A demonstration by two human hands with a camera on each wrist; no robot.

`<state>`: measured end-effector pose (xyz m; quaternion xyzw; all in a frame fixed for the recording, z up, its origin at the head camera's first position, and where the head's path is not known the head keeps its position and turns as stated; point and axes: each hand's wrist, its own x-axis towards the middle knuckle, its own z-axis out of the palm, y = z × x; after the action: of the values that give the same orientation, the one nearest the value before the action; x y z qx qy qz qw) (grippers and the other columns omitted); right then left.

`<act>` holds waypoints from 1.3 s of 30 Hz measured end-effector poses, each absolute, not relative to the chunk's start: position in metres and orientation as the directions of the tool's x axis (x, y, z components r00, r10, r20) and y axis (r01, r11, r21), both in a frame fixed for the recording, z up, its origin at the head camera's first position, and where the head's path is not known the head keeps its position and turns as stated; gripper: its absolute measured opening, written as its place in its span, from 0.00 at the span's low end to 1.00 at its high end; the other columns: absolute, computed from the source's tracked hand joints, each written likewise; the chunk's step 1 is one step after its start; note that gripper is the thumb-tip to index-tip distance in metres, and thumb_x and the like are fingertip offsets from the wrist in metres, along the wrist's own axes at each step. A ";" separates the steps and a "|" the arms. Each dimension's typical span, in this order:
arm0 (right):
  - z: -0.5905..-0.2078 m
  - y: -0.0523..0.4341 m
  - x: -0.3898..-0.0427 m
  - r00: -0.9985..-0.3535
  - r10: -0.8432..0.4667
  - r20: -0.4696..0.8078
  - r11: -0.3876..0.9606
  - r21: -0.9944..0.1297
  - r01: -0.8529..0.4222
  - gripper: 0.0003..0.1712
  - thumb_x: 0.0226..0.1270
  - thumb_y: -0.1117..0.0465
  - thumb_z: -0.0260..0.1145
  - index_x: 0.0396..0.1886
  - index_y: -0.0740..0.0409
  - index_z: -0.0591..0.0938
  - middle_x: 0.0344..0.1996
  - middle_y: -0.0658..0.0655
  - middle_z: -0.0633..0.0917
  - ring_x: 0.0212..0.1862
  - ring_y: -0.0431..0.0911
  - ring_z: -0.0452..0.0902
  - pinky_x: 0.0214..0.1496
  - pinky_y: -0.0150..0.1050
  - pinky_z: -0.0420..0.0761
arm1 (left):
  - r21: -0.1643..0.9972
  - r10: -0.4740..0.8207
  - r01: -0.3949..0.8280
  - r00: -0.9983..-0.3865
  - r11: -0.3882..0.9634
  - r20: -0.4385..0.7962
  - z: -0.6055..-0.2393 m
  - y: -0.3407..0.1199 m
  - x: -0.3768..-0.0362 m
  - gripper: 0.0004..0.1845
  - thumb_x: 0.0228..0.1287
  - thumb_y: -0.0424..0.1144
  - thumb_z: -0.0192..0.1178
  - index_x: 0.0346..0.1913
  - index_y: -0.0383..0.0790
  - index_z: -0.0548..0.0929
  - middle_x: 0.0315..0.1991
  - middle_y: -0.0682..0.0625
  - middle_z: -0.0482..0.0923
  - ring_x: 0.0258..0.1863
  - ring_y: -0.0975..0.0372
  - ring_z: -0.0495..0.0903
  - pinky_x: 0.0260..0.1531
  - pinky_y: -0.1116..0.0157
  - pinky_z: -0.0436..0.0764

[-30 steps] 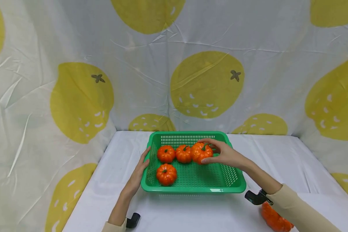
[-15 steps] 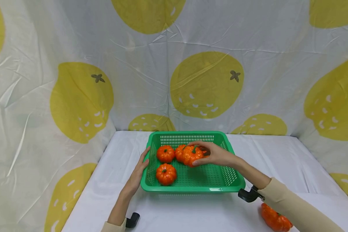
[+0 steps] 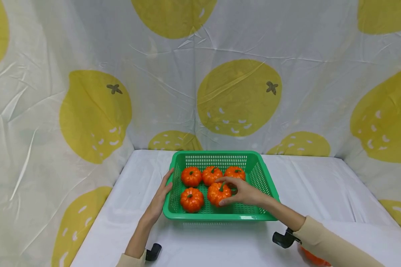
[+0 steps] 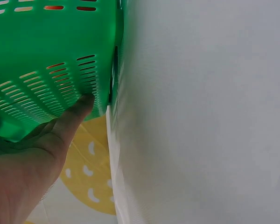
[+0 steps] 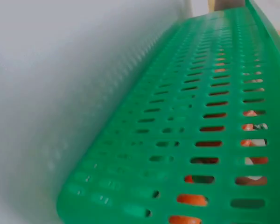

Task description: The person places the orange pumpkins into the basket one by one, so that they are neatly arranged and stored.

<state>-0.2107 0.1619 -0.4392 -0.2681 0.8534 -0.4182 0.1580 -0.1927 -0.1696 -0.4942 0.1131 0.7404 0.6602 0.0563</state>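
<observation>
A small orange pumpkin (image 3: 218, 195) with a green stem is pinched between the thumb and fingers of my right hand (image 3: 242, 191), low inside the green basket (image 3: 220, 217). To its left sits another pumpkin (image 3: 192, 200). Behind them stands a row of three: a left pumpkin (image 3: 191, 176), a middle pumpkin (image 3: 212, 175) and a right pumpkin (image 3: 234, 172), partly covered by my hand. My left hand (image 3: 158, 198) rests along the basket's left side, fingers straight; in the left wrist view a finger (image 4: 77, 112) touches the slotted outer wall. Slots in the right wrist view show orange bits.
Under my right sleeve (image 3: 331, 239), another orange pumpkin-like piece (image 3: 315, 257) lies mostly hidden on the white-covered table (image 3: 237, 244). A lemon-print cloth (image 3: 173, 92) hangs at the back and sides. Black wrist cameras are strapped at both cuffs.
My right hand has carried its pumpkin left and toward me, from the back row down beside the front one. The back right pumpkin now shows. My left hand stays put.
</observation>
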 end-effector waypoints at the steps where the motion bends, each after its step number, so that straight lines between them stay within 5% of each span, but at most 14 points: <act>1: -0.441 0.161 -0.210 -0.808 -0.587 -0.039 0.507 -0.797 -0.330 0.39 0.60 0.50 0.80 0.69 0.50 0.77 0.61 0.58 0.81 0.61 0.54 0.75 0.63 0.51 0.77 | 0.991 0.242 0.091 -0.968 0.102 0.064 -0.494 -0.170 -0.193 0.30 0.86 0.52 0.33 0.84 0.59 0.48 0.86 0.51 0.40 0.85 0.48 0.38 0.79 0.34 0.39; 26: -0.457 0.153 -0.216 -0.812 -0.574 -0.101 0.553 -0.780 -0.294 0.35 0.60 0.56 0.80 0.66 0.53 0.78 0.55 0.62 0.82 0.56 0.56 0.75 0.59 0.56 0.79 | 0.991 0.245 0.090 -0.967 0.102 0.062 -0.495 -0.170 -0.194 0.29 0.86 0.52 0.33 0.84 0.61 0.47 0.86 0.50 0.39 0.85 0.47 0.38 0.79 0.34 0.39; 39: -0.458 0.153 -0.215 -0.804 -0.582 -0.124 0.561 -0.777 -0.286 0.38 0.66 0.55 0.76 0.74 0.54 0.74 0.62 0.62 0.80 0.60 0.59 0.76 0.61 0.57 0.80 | 0.990 0.248 0.098 -0.966 0.100 0.071 -0.495 -0.169 -0.193 0.29 0.86 0.51 0.33 0.84 0.60 0.47 0.86 0.50 0.40 0.85 0.47 0.38 0.78 0.34 0.39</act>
<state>-0.2148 0.1534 -0.4583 -0.2512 0.8634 -0.3956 0.1871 -0.1933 -0.1693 -0.4950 0.1171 0.7393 0.6607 0.0567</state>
